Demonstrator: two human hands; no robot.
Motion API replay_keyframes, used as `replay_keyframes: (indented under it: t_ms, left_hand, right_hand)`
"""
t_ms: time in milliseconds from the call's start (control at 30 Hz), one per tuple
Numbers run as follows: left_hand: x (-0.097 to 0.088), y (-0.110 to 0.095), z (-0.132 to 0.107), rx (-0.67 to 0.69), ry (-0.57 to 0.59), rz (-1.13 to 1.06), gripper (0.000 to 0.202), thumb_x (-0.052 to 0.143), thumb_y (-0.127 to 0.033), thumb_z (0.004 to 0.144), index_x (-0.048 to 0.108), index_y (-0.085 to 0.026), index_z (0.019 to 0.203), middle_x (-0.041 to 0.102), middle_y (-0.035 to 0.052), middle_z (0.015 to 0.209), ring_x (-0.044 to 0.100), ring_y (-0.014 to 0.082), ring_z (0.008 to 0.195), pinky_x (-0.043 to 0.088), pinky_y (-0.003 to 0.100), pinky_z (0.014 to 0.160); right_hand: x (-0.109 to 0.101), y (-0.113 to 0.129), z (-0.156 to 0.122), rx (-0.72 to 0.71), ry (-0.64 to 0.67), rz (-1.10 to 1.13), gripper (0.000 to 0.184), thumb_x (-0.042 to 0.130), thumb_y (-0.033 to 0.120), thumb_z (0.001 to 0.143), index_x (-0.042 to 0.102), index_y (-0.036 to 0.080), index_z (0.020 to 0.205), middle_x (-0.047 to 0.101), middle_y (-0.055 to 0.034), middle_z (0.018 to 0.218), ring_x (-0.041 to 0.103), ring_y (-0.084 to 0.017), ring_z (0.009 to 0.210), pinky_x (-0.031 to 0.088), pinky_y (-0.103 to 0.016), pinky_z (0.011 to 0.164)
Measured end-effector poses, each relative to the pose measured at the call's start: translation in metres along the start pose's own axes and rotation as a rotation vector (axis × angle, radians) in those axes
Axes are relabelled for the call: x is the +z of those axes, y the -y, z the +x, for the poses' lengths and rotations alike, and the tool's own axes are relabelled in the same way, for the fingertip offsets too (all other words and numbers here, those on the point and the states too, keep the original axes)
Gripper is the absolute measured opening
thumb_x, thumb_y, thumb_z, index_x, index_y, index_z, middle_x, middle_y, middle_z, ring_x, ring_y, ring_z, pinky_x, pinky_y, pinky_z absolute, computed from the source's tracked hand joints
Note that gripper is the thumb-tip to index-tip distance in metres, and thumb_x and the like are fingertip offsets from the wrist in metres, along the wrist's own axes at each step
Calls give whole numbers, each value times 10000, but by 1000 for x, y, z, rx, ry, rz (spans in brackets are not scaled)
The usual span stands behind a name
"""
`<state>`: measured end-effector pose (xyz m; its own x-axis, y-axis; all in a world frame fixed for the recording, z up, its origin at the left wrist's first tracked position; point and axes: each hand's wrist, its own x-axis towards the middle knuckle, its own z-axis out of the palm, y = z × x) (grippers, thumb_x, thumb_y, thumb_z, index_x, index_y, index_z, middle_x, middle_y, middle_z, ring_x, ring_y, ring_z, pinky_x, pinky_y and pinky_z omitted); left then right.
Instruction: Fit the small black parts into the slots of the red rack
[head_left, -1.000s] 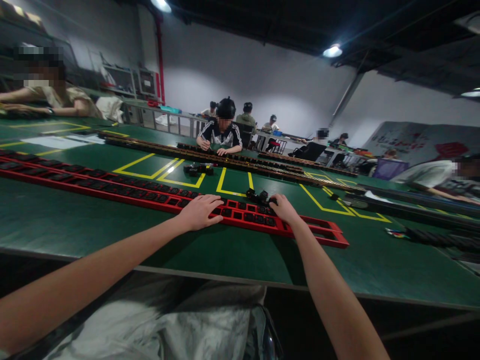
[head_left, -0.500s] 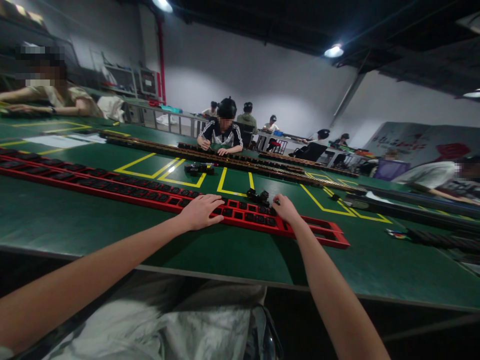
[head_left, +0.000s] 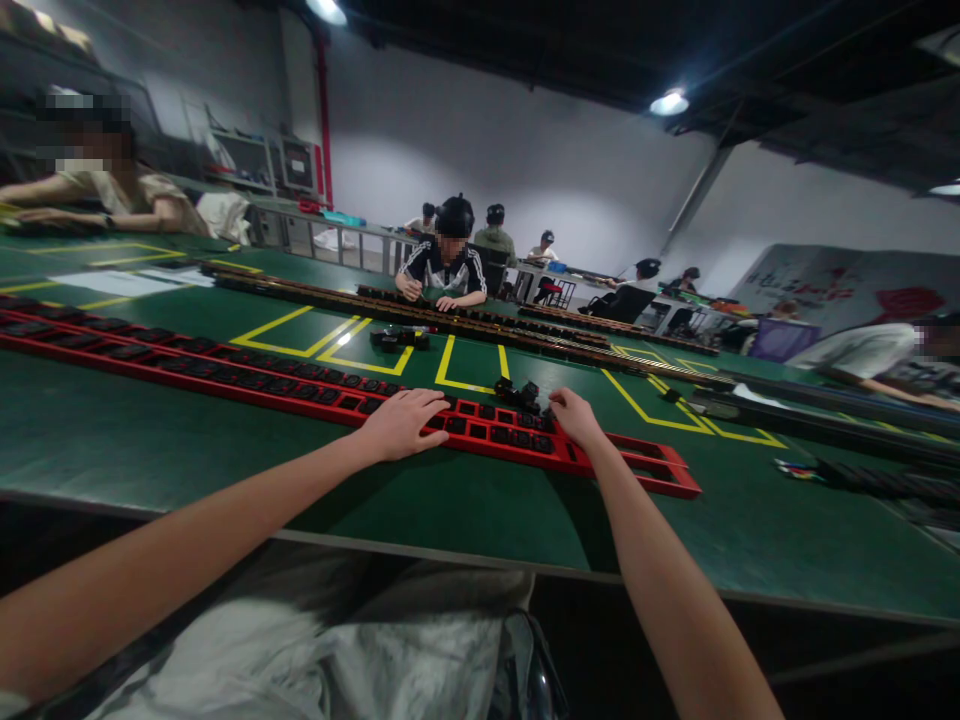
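Observation:
A long red frame (head_left: pixel 637 468) with two rows of slots lies slantwise across the green table, many of its slots filled with black square parts (head_left: pixel 281 385). Flat across its middle rests my left hand (head_left: pixel 405 422), fingers stretched out and thumb apart. My right hand (head_left: pixel 575 416) is over the frame's right part, its fingers curled and pinched together beside the last filled slots. What its fingertips hold, if anything, is too small and hidden to name. Just behind the frame, close to these fingertips, sits a small pile of loose black parts (head_left: pixel 519 393).
Another black cluster (head_left: pixel 401 340) lies farther back, among yellow tape lines (head_left: pixel 469 385) on the green table (head_left: pixel 480 505). Long dark strips (head_left: pixel 315 298) cross the far side, where a co-worker (head_left: pixel 442 265) sits. Cables with coloured ends (head_left: pixel 799 468) lie at right.
My right fingertips have shifted very slightly at the frame's right part. My left hand stays in place on the frame.

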<state>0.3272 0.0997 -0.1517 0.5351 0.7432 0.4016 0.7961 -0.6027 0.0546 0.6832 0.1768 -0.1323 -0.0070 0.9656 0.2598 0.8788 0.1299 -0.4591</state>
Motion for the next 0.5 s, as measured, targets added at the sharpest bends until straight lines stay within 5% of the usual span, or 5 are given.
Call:
replay_keyframes:
  t_ms: [300, 500]
  left_hand:
    - [-2, -2, 0, -7, 1, 5, 586, 437, -576, 920, 549, -189, 1346, 506, 98, 1456, 463, 283, 1323, 363, 476, 1104]
    - [-2, -1, 0, -4, 1, 2, 583, 440, -577, 919, 549, -196, 1345, 508, 95, 1455, 468, 281, 1318, 363, 468, 1105]
  right_hand:
    - [-2, 1, 0, 27, -17, 4, 227, 585, 158, 874, 682, 139, 1078, 713, -103, 1077, 649, -195, 975, 468, -273, 866]
    - [-8, 8, -7, 24, -4, -48, 142, 665, 260, 835, 679, 135, 901, 706, -76, 903, 626, -175, 821, 446, -252, 727]
